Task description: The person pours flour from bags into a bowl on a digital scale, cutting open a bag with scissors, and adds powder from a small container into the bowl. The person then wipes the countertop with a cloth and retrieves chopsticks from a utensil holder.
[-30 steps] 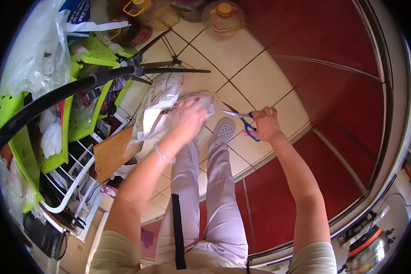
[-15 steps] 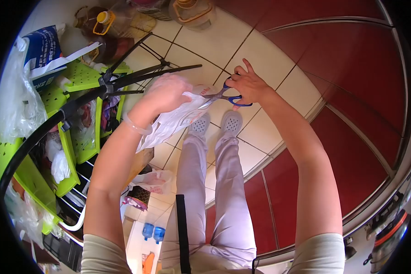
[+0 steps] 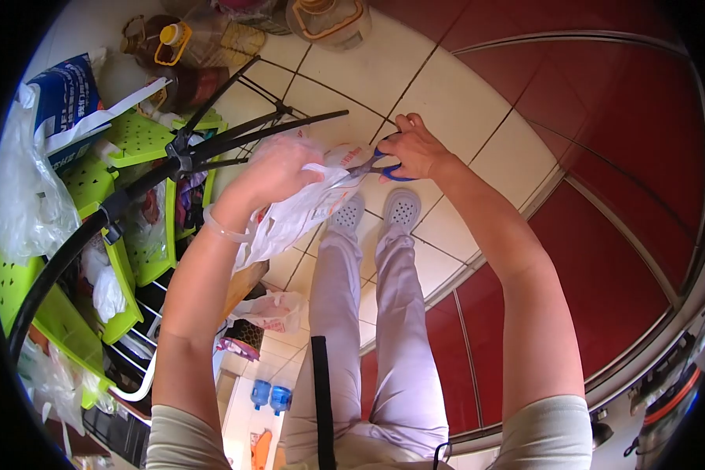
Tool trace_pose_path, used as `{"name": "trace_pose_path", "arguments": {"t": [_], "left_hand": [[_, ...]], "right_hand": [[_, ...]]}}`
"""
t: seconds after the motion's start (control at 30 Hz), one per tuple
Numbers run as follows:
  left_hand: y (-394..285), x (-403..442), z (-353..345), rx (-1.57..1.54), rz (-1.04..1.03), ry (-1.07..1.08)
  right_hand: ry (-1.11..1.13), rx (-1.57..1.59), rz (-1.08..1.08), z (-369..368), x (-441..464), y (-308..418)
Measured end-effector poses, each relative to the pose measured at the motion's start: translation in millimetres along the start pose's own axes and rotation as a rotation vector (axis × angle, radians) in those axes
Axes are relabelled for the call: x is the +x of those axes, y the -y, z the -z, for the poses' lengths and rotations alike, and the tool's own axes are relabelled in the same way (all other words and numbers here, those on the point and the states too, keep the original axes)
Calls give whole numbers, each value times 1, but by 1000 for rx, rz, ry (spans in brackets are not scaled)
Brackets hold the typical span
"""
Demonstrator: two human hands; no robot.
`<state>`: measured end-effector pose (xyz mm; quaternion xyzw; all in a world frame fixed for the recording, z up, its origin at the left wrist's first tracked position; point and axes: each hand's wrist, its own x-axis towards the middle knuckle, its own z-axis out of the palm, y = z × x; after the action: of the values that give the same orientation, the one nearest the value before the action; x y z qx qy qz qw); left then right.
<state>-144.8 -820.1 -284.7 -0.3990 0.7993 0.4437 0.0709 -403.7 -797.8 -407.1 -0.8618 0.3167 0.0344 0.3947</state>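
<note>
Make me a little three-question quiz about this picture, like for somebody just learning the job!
1. Pick one: which hand holds the scissors?
A) left
B) right
C) neither
2. True or false: the left hand grips the white bag.
3. Fill the gap: the pale shoes have small round ____ on top.

Key:
1. B, the right hand.
2. True.
3. Holes.
</note>
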Motion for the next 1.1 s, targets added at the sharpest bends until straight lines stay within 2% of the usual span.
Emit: {"name": "trace_pose_path", "arguments": {"t": [0.03, 0.1, 0.13, 0.2, 0.33, 0.4, 0.43, 0.5, 0.53, 0.6, 0.7, 0.73, 0.8, 0.93, 1.03, 1.07, 1.1], "left_hand": [[2, 0, -2, 3, -1, 0], [4, -1, -7, 0, -49, -17], [3, -3, -6, 2, -47, -15], [2, -6, -3, -8, -43, -32], [4, -12, -3, 14, -7, -60], [-1, -12, -2, 89, 100, -11], [-4, -11, 0, 89, 104, -14], [-13, -3, 5, 290, 120, 87], [-19, 3, 3, 290, 121, 86], [-33, 16, -3, 496, 228, 168], [-35, 35, -22, 572, 247, 267], [-30, 36, -22, 572, 247, 267], [-14, 34, -18, 489, 171, 235], [6, 28, -10, 329, 123, 280], [15, 24, -7, 215, 72, 184], [18, 23, -7, 214, 74, 188], [21, 24, -7, 179, 33, 189]], "right_hand": [[-3, 0, 0, -8, 4, 2], [-234, -74, 102, -23, 11, 10], [-235, -72, 103, -19, 11, 14], [78, 61, -106, 0, 13, 23], [93, 6, -81, -8, 14, 23], [-43, -193, -27, -15, 13, 20], [-43, -194, -23, -9, 15, 23], [76, -263, -97, 10, 20, 31], [75, -264, -95, 11, 20, 30], [80, -55, -80, 12, 19, 23], [58, 41, -29, 12, 12, 20], [59, 40, -30, 14, 11, 19], [208, 130, -122, 15, 8, 18], [191, 164, -114, 7, 16, 16], [263, 118, -165, 10, 24, 15], [264, 123, -165, 3, 24, 14], [110, 145, -57, -5, 23, 12]]}}
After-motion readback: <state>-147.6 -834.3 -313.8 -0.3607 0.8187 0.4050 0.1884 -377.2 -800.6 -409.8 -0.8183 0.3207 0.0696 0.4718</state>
